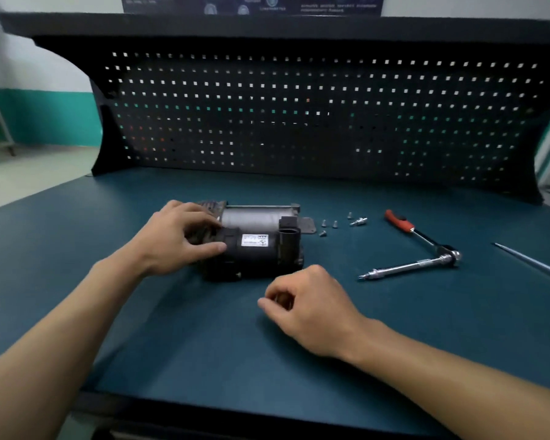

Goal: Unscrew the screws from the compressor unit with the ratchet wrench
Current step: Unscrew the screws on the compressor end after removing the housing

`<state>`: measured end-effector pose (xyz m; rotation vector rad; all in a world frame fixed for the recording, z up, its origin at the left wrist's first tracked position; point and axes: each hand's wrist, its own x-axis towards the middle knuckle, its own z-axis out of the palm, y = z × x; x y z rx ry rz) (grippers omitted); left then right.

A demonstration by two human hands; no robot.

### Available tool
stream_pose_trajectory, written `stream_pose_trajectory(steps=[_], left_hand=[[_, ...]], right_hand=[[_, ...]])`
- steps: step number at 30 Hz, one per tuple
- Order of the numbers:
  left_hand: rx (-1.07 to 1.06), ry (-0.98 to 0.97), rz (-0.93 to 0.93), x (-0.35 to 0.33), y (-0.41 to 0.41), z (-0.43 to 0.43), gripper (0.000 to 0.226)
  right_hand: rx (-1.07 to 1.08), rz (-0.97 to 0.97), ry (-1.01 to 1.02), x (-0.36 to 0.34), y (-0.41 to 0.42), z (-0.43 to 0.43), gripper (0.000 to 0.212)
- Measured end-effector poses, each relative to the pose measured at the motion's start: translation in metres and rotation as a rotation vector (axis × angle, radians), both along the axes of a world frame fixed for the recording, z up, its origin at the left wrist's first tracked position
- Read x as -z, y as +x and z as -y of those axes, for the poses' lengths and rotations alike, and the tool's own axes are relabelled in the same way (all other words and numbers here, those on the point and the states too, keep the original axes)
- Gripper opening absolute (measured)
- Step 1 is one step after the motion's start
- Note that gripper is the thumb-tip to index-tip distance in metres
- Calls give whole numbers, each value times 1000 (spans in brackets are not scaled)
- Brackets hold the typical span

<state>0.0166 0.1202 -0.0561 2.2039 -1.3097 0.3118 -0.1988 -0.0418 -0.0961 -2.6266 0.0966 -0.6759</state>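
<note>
left grip (175,239): is clasping the left end of the compressor unit (251,260), fingers lying over the top and thumb pressing on the front face.
right grip (311,309): is hovering just in front of the unit without touching it, fingers curled in and thumb meeting the forefinger; i cannot tell whether anything is being pinched there.
surface (204,350): is carrying everything and looking smooth, so a hard pull is likely going to slide the unit unless it is being held down.
compressor unit: is lying on its side near the middle of the surface, black housing toward the person and bare metal cylinder behind. it is probably going to feel heavy and stiff. the rounded body is offering little against rolling, so holding the broad left end, as now, is looking safest. the plastic connector at the right end is looking like the part to avoid.
ratchet wrench (423,237): is lying untouched well to the right of the unit, with a long bar angling back from its head. the red handle is looking like the place to take it.
loose screws (329,224): are lying between the unit and the wrench. they are small and likely to roll, so they are calling for a fingertip pinch.
</note>
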Motion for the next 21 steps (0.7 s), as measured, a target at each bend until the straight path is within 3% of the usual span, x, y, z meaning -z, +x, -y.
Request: stream_pose_trajectory(steps=[4, 10, 21], left_hand=[[41, -108, -106, 27, 1, -6, 69], [47, -202, -131, 42, 0, -4, 76], [49, -250, -124, 45, 2, -4, 71]], right_hand=[[32, -51, -301, -2, 29, -21, 30], [251, -92, -240, 4, 59, -28, 33], [294, -98, -174, 5, 74, -45, 19]])
